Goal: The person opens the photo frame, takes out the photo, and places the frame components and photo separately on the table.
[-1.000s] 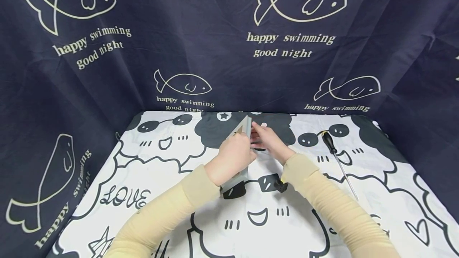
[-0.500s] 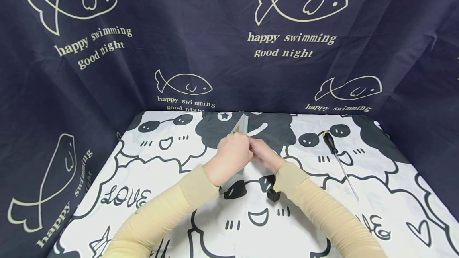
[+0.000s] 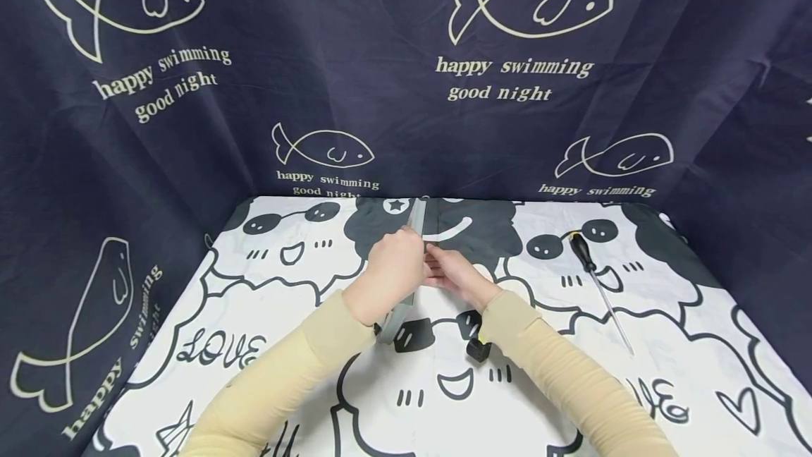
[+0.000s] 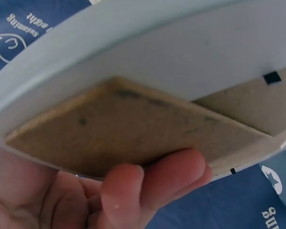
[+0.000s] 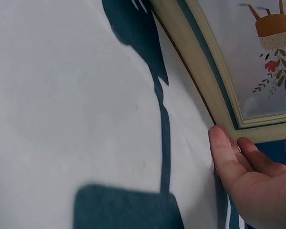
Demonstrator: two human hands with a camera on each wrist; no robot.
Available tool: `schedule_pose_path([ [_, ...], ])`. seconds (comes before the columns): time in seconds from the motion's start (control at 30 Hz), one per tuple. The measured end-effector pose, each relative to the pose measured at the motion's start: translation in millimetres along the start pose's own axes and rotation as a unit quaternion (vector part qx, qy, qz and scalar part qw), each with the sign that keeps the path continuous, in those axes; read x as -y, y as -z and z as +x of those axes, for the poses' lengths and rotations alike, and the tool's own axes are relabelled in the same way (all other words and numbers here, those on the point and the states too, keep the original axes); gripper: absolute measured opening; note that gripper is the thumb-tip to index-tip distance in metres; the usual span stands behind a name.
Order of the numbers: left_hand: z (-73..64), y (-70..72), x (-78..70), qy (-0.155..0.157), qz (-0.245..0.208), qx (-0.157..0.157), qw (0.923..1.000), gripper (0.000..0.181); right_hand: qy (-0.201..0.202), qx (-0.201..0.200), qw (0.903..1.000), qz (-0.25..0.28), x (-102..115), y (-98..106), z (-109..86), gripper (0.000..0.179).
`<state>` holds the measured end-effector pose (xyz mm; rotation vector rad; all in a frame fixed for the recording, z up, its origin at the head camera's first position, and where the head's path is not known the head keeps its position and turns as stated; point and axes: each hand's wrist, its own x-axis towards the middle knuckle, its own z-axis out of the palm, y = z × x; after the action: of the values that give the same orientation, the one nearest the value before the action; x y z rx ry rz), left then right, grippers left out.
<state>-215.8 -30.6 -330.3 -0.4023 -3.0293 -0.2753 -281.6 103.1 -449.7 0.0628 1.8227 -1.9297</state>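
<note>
My left hand (image 3: 395,263) grips a picture frame (image 3: 417,216) that stands nearly edge-on to me over the table's middle. On its back, a loose-looking brown board (image 4: 105,124) sits at an angle in the pale rim, and my left fingers (image 4: 176,174) press on that board. The rim also carries small black tabs (image 4: 272,78). The right wrist view shows the picture side (image 5: 276,67), with a plant print in a cream border. My right hand (image 3: 453,273) has its fingers extended, fingertips right at the frame's lower corner.
A screwdriver (image 3: 583,252) with a black handle lies at the right of the table, its shaft pointing toward me. The white tablecloth (image 3: 298,344) bears cartoon prints. Dark blue curtains (image 3: 406,69) stand close behind the table and on both sides.
The picture frame and both hands have shifted left and the frame has turned more edge-on. My right fingers moved down from the frame's upper part, met the left hand, then loosened slightly apart.
</note>
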Motion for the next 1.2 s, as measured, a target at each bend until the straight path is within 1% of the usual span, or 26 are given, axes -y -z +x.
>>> schedule_pose_path([
  [0.13, 0.5, 1.6, 6.9, 0.010, -0.006, 0.010, 0.9999, 0.030, -0.003, 0.013, 0.9996, 0.026, -1.3, -4.1, 0.9, 0.049],
  [0.2, 0.6, 1.6, 9.8, 0.015, -0.009, 0.008, 0.9998, 0.030, -0.004, 0.015, 0.9992, 0.036, -1.8, -6.2, 1.6, 0.049],
  [0.27, 0.4, 1.4, 12.6, 0.016, -0.009, 0.001, 0.9998, 0.030, -0.002, 0.018, 0.9988, 0.046, -1.9, -7.9, 2.2, 0.050],
  [0.37, 0.2, 0.8, 16.7, 0.013, -0.012, -0.018, 0.9997, 0.029, -0.003, 0.022, 0.9980, 0.060, -1.8, -10.1, 3.3, 0.050],
  [0.5, -0.2, 1.4, 20.9, 0.008, -0.030, -0.036, 0.9989, 0.028, -0.009, 0.021, 0.9975, 0.067, -0.9, -11.7, 3.3, 0.050],
  [0.6, 0.5, 2.6, 23.1, 0.009, -0.040, -0.046, 0.9981, 0.033, -0.016, 0.021, 0.9969, 0.074, -0.2, -12.4, 2.9, 0.049],
  [0.7, 1.3, 4.7, 25.1, 0.013, -0.048, -0.047, 0.9976, 0.033, -0.023, 0.020, 0.9961, 0.083, -0.4, -13.0, 3.3, 0.049],
  [0.77, 2.0, 6.6, 25.8, 0.015, -0.054, -0.040, 0.9976, 0.026, -0.024, 0.016, 0.9958, 0.087, -1.3, -12.9, 3.9, 0.048],
  [0.83, 2.6, 8.5, 26.4, 0.017, -0.064, -0.032, 0.9973, 0.019, -0.019, 0.013, 0.9960, 0.086, -2.8, -12.7, 4.3, 0.048],
  [0.93, 3.8, 10.8, 26.8, 0.017, -0.078, -0.027, 0.9965, 0.019, 0.001, 0.017, 0.9967, 0.080, -6.9, -9.3, 6.4, 0.044],
  [0.97, 4.3, 11.5, 26.6, 0.017, -0.081, -0.028, 0.9961, 0.019, 0.017, 0.035, 0.9951, 0.091, -14.5, -3.0, 14.1, 0.042],
  [1.07, 5.1, 13.5, 25.4, 0.017, -0.092, -0.037, 0.9949, 0.018, 0.037, 0.052, 0.9938, 0.091, -17.1, 2.3, 14.7, 0.039],
  [1.17, 6.0, 15.8, 23.5, 0.017, -0.096, -0.045, 0.9942, 0.019, 0.028, 0.047, 0.9939, 0.095, -15.5, 3.6, 12.4, 0.036],
  [1.2, 6.1, 16.5, 22.9, 0.016, -0.098, -0.048, 0.9939, 0.020, 0.014, 0.026, 0.9959, 0.085, -8.0, -1.5, 3.8, 0.036],
])
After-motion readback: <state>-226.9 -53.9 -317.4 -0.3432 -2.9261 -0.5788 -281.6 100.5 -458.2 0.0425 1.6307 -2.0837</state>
